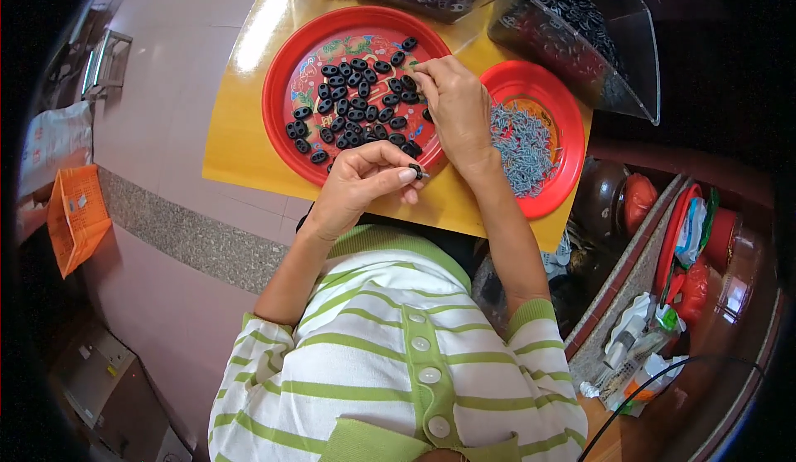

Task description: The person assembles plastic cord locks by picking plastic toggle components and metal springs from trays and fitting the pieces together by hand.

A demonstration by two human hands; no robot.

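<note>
A small black oval piece [415,168] with a grey screw end sticking out of it is pinched between the thumb and fingers of my left hand [361,182], just beyond the near rim of the round red tray [278,122]. My right hand [454,101] reaches over that tray's right side. Its fingers are bent together at the tips, close to several black oval pieces with two holes [356,104] scattered over the patterned bottom; whether they grip one is hidden. To the right of my right forearm, a smaller red plate [572,155] holds a heap of grey screws [522,148].
Clear plastic bins [572,47] full of dark pieces stand at the far edge of the yellow tabletop [236,143]. Brown jars [601,192] and a ledge with packets [634,337] are at the right. An orange bag [76,217] lies at the left.
</note>
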